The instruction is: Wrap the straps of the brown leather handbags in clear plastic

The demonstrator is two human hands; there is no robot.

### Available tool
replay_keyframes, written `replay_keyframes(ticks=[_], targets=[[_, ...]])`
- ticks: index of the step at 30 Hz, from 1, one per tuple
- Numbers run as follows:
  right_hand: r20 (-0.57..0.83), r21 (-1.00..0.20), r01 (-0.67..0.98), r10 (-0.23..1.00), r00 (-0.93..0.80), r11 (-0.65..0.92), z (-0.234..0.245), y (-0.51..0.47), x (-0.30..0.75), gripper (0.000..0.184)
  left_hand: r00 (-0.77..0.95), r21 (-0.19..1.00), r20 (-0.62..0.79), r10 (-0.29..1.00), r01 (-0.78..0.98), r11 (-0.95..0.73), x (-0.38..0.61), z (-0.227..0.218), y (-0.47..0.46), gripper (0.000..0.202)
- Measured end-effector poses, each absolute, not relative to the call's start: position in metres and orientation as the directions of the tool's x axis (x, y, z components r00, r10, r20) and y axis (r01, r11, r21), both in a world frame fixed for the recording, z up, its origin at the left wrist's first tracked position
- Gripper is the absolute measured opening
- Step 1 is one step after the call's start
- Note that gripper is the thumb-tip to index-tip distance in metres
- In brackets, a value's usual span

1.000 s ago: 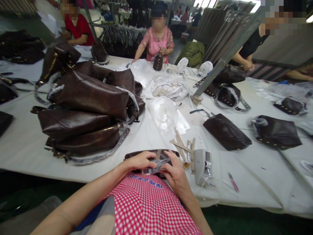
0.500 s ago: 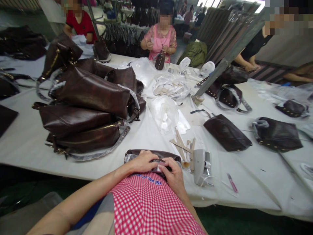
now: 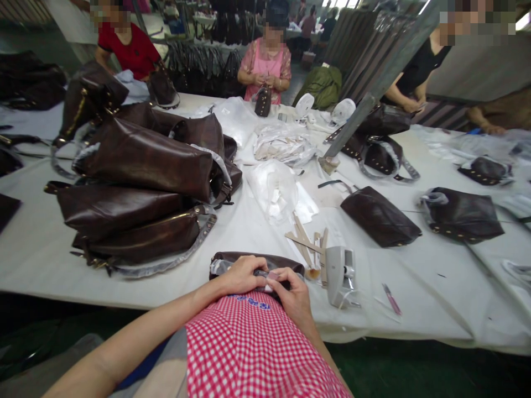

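Note:
A dark brown handbag (image 3: 282, 261) lies at the table's front edge, against my checked apron. My left hand (image 3: 244, 275) rests on its near side with curled fingers, gripping the bag's plastic-wrapped strap. Close beside it, my right hand (image 3: 292, 287) pinches at the same spot, thumb against fingers, with a small white piece at the fingertips. What that piece is I cannot make out. Both hands cover much of the bag's near side. Right of the bag stands a grey tape dispenser (image 3: 341, 276), next to several tan strips (image 3: 309, 251).
Stacked brown handbags (image 3: 145, 160) fill the left of the table. White plastic bags (image 3: 271, 190) lie in the middle, and a slanted metal post (image 3: 373, 94) rises behind. More bags (image 3: 379, 215) lie to the right, near a pink pen-like tool (image 3: 391, 299). Co-workers sit across the table.
My hands stay at the same spot on the bag, with slight finger movement. The whole view has shifted a little. Across the table, the co-worker in pink has brought both hands together over a bag.

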State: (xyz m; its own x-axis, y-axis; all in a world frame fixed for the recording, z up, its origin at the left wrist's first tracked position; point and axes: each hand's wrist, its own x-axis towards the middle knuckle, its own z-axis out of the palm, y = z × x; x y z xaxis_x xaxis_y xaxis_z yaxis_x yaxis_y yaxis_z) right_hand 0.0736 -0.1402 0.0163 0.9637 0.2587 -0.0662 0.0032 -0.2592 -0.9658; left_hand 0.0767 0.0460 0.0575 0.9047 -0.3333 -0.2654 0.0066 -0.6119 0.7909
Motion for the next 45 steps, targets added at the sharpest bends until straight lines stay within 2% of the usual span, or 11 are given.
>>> replay_keyframes(ticks=[2,6,10,12,15,20,25,32,39,45], targets=[[-0.103,-0.961,-0.035,0.239,0.965,-0.273,0.016,-0.142,0.074,0.017,0.9,0.788,-0.29,-0.324,0.033,-0.614,0.078,0.059,0.046,0.019],[-0.083,-0.956,-0.015,0.224,0.971,-0.292,0.018,-0.145,0.079,0.043,0.897,0.777,-0.304,-0.322,0.038,-0.628,0.078,0.061,0.044,0.013],[0.032,-0.894,0.198,0.385,0.922,-0.401,0.022,-0.147,0.083,0.015,0.903,0.762,-0.304,-0.305,0.038,-0.646,0.078,0.061,0.043,0.01],[0.076,-0.865,0.275,0.431,0.899,-0.421,0.023,-0.146,0.084,0.018,0.898,0.756,-0.31,-0.311,0.035,-0.653,0.078,0.06,0.042,0.011],[0.106,-0.841,0.316,0.439,0.892,-0.44,0.023,-0.145,0.085,0.017,0.888,0.73,-0.33,-0.32,0.025,-0.683,0.08,0.061,0.041,0.014],[0.142,-0.814,0.369,0.462,0.876,-0.449,0.02,-0.143,0.087,0.02,0.841,0.62,-0.455,-0.292,0.064,-0.782,0.086,0.068,0.038,0.021],[0.183,-0.806,0.43,0.52,0.835,-0.406,0.02,-0.142,0.091,0.022,0.828,0.658,-0.473,-0.301,0.105,-0.746,0.09,0.066,0.039,0.016],[0.186,-0.806,0.467,0.594,0.782,-0.363,0.021,-0.146,0.098,0.024,0.854,0.696,-0.446,-0.269,0.142,-0.704,0.09,0.054,0.039,0.014],[0.074,-0.86,0.408,0.715,0.695,-0.307,0.023,-0.157,0.112,0.026,0.849,0.687,-0.434,-0.301,0.096,-0.721,0.089,0.051,0.04,0.016],[0.144,-0.861,0.411,0.633,0.761,-0.299,0.015,-0.154,0.104,0.024,0.836,0.611,-0.454,-0.307,0.041,-0.791,0.084,0.063,0.038,0.017]])
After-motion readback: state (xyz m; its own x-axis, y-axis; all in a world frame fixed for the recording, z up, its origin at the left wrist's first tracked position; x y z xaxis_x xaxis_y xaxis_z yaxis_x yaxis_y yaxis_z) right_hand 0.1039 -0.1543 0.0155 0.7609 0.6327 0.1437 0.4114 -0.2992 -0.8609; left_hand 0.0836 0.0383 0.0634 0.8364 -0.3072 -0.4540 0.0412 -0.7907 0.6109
